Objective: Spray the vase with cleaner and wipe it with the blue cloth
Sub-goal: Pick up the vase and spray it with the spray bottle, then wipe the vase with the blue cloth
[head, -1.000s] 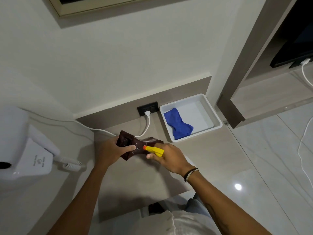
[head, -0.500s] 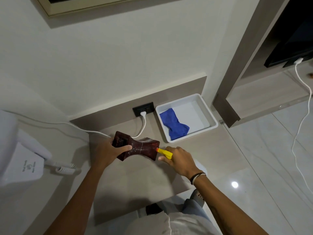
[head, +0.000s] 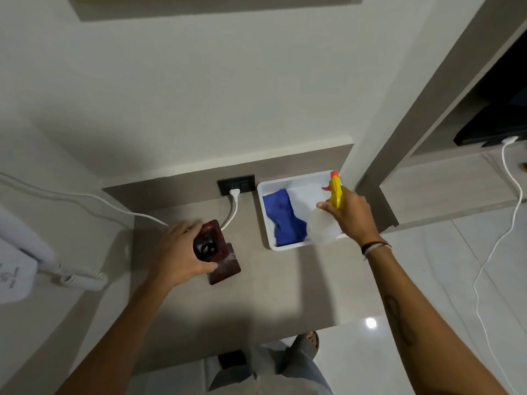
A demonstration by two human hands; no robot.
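Head view: my left hand point(head: 182, 253) clamps the vase point(head: 218, 256) upright on the counter point(head: 273, 289); my right hand point(head: 349, 213) grips the spray bottle point(head: 328, 220) over the tray point(head: 263, 212) holding the blue cloth point(head: 281, 218). Dropping the bottle carelessly could bury the cloth or tip the tray.

Dark red vase point(head: 218, 253) standing up on the surface, blue cloth point(head: 282, 218) crumpled in the white tray, clear spray bottle point(head: 323, 226) with yellow top held above the tray

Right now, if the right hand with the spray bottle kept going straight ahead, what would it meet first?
Probably the far rim of the white tray, then the wall behind. The right hand holds the spray bottle above the tray, beside the blue cloth; its height is unclear.
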